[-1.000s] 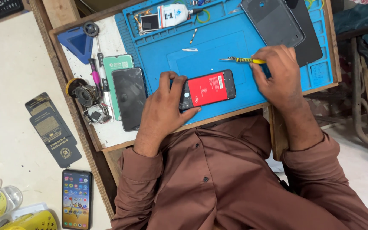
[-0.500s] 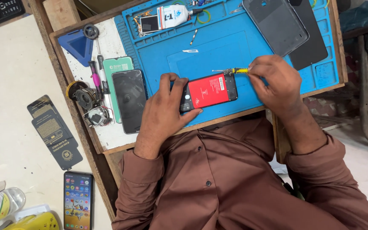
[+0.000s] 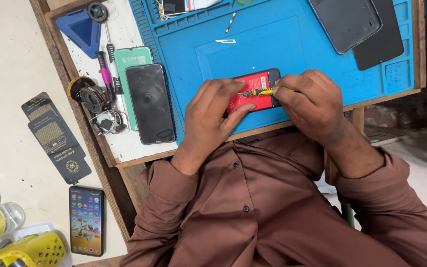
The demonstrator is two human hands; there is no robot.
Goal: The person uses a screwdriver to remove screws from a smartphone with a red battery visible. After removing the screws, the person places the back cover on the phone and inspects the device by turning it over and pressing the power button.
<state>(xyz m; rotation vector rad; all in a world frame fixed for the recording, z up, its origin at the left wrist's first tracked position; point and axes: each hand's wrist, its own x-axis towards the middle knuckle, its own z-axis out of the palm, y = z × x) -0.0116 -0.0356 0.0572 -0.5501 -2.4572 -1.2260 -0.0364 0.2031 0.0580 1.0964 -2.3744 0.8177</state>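
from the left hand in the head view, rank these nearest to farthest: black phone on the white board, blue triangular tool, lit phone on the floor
From the left hand:
1. Black phone, face up on the white board just beside the hand, at the blue mat's edge.
2. Lit phone, on the floor below the bench.
3. Blue triangular tool, at the bench's far corner, only slightly farther than the lit phone.
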